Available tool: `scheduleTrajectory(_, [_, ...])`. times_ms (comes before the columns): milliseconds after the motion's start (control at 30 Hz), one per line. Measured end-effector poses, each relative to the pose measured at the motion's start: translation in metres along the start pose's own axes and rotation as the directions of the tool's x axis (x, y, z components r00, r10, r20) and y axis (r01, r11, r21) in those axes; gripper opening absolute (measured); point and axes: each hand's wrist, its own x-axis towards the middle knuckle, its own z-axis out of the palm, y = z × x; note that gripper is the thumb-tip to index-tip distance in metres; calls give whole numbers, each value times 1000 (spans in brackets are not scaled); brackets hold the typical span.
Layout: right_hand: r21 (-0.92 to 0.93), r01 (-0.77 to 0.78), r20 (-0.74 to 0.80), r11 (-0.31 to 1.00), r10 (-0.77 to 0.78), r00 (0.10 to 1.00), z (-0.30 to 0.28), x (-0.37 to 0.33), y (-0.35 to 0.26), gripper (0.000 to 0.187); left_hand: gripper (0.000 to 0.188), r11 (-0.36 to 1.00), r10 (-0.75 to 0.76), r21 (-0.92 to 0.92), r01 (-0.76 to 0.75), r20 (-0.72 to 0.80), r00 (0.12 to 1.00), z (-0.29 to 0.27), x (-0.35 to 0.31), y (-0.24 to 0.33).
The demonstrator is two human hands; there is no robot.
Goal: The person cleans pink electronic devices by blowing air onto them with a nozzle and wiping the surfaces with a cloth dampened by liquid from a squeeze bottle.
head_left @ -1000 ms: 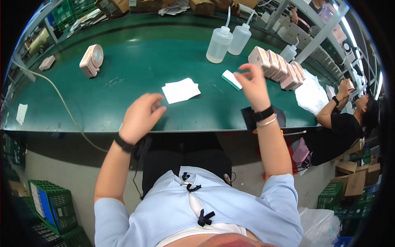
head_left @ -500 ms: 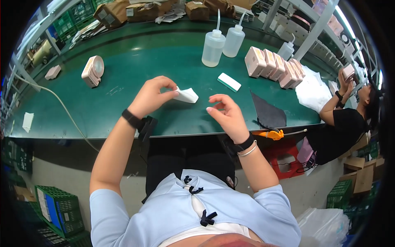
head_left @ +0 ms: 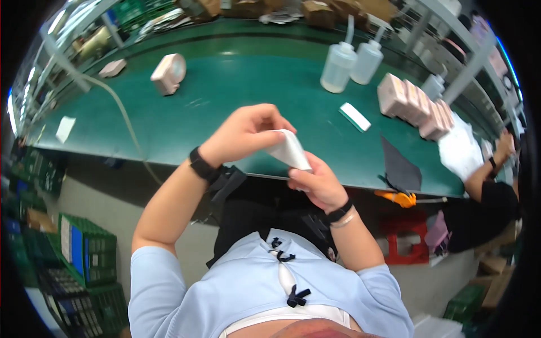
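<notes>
A folded white cloth (head_left: 289, 150) is stretched between my two hands, just above the near edge of the table. My left hand (head_left: 248, 132) pinches its upper left end with thumb and fingers. At the lower right end, my right hand (head_left: 320, 183) has thumb and fingers closed on the cloth. Part of the cloth is hidden behind my fingers. A white and green block (head_left: 355, 117) lies on the table to the right of my hands. Farther off at the left stands a pink device with a round disc (head_left: 169, 74).
Two clear squeeze bottles (head_left: 338, 67) stand at the back right, beside a row of pink boxes (head_left: 414, 104). A black cloth (head_left: 401, 166) and an orange tool (head_left: 403, 199) are at the right front edge. A cable (head_left: 121, 107) crosses the left side. A co-worker (head_left: 487, 208) is at far right.
My right hand, empty and apart before, has come to the cloth and gripped its right end. My left hand still holds the other end. The whole view has shifted and tilted.
</notes>
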Motion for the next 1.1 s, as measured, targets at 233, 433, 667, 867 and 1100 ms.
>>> scheduleTrajectory(233, [-161, -95, -100, 982, 79, 992, -17, -30, -1, 30, 23, 894, -89, 375, 248, -392, 916, -82, -15, -41])
scheduleTrajectory(433, [256, 11, -247, 967, 54, 968, -45, -72, -14, 26, 67, 376, 525, 720, 584, -685, 506, -208, -1, -45])
scheduleTrajectory(667, [647, -195, 31, 737, 230, 973, -46, -69, 14, 30, 99, 365, 253, 496, 788, -867, 429, -349, -49, -76])
scheduleTrajectory(867, [409, -76, -118, 910, 135, 984, -39, -70, -2, 31, 67, 447, 54, 535, 717, -816, 576, -330, -42, -56])
scheduleTrajectory(1100, [-5, 178, -134, 984, -177, 975, -34, -70, -48, 35, 48, 896, -92, 403, 188, -245, 965, -173, -31, -15])
